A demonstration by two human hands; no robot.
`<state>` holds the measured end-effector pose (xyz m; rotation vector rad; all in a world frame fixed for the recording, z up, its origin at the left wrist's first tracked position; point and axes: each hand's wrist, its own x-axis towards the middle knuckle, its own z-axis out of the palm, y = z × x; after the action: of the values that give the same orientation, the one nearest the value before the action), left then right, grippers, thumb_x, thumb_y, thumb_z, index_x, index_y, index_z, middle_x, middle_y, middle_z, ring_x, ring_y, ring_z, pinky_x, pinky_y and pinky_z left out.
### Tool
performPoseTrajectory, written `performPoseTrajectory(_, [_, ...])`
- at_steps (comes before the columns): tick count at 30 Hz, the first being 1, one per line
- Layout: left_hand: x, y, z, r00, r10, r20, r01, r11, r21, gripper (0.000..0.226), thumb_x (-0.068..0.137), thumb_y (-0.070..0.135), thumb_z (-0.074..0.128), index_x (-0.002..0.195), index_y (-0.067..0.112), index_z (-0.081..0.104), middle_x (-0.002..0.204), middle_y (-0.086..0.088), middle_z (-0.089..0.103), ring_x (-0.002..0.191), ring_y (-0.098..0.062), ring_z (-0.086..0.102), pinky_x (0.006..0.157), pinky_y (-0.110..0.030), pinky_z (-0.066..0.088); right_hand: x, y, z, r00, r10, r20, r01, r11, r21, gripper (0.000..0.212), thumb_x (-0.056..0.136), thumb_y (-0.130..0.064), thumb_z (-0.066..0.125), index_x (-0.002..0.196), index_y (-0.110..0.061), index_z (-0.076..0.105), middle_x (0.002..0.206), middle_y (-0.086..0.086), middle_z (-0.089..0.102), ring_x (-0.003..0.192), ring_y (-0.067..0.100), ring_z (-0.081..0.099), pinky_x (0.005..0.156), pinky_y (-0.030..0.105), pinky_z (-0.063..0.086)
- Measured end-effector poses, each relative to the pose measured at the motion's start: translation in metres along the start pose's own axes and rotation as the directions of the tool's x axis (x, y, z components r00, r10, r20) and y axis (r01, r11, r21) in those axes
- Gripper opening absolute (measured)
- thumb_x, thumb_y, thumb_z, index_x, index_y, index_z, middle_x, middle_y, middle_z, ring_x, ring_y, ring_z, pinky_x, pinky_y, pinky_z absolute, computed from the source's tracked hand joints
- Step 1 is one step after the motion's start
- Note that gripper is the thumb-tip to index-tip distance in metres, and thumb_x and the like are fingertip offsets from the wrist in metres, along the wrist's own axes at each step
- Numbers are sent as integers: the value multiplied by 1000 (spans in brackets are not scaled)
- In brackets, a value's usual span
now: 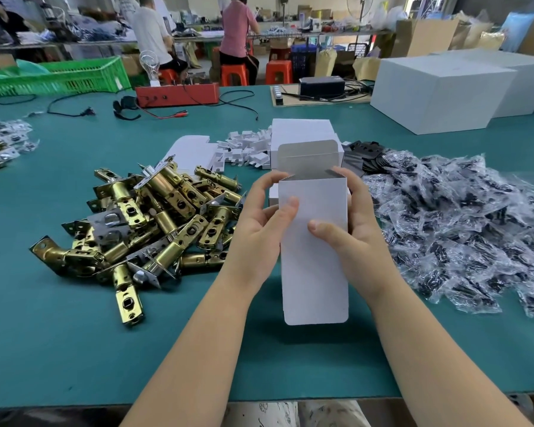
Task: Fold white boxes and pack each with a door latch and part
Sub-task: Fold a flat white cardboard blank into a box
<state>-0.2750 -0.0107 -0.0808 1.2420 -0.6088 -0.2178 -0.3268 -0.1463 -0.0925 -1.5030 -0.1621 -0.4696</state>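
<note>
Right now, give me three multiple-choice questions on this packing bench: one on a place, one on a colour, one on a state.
1. Where is the heap of brass-coloured metal door latches?
A. left of the held box
B. right of it
C. inside it

2. What colour is the table mat?
A. red
B. teal green
C. yellow

3. How is the far end of the small white cardboard box?
A. taped
B. tucked shut
C. open, flap up

Answers: 1 A, the latches lie beside the left hand. 2 B, the bare mat shows teal. 3 C, the flap stands beyond the right hand.
</note>
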Motion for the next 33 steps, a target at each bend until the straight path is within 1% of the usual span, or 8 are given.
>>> performPoseTrajectory(4, [1,-2,2,999,-30,-32,29,999,-37,20,91,25,53,96,41,65,85,10,70,76,-8,67,66,-25,56,3,3,1,996,38,-87,-44,997,-68,40,68,-50,67,101,-60,46,91,-22,64,85,8,68,68,29,56])
performPoseTrajectory(13, [6,0,-6,944,-71,-321,58,997,-50,23,79,37,63,59,25,61,62,2,53,58,-11,48,52,-23,40,4,4,7,990,137,6,-134,977,-167,22,79,-46,58,101,-47,52,94,-21,67,85,6,67,72,31,56])
performPoseTrajectory(15, [8,0,-9,941,-57,-335,30,996,-84,8,75,27,68,70,28,62,67,2,58,60,-11,52,54,-24,43,4,2,6,991,133,6,-130,979,-155,22,79,-43,61,99,-48,56,90,-16,69,81,9,68,68,30,57])
performPoseTrajectory(19, [11,-1,-13,948,-199,-250,144,965,-221,47,74,10,57,113,36,60,93,0,72,76,-16,63,62,-27,54,4,0,5,989,150,-14,-150,974,-169,23,74,-41,67,95,-49,63,89,9,69,75,17,65,67,40,57])
performPoseTrajectory(24, [11,0,-13,926,-302,-227,269,949,-167,52,83,-8,41,73,28,78,72,0,69,64,-14,56,58,-25,44,4,4,1,981,194,-17,-191,947,-259,39,78,-45,73,107,-58,50,95,2,71,86,15,68,72,33,56])
performPoseTrajectory(28, [9,0,-11,950,-245,-191,228,968,-109,21,78,26,56,74,24,76,78,1,71,70,-13,64,62,-26,49,7,4,-1,967,234,-104,-252,942,-222,45,68,-54,77,103,-40,52,86,-4,74,80,16,71,71,38,57])
performPoseTrajectory(30, [8,0,-11,966,-226,-124,219,973,-67,44,83,47,49,100,18,77,103,-7,74,92,-20,69,73,-27,53,7,2,-1,961,247,-128,-268,944,-192,41,64,-48,75,98,-29,61,84,-4,74,77,16,72,71,40,58])
performPoseTrajectory(33, [5,2,-9,977,-199,-76,204,978,50,39,86,47,49,96,24,79,98,-2,76,88,-14,70,70,-23,54,7,1,-3,957,249,-148,-278,932,-234,39,68,-47,81,95,-23,67,83,-1,74,77,19,72,73,43,58])
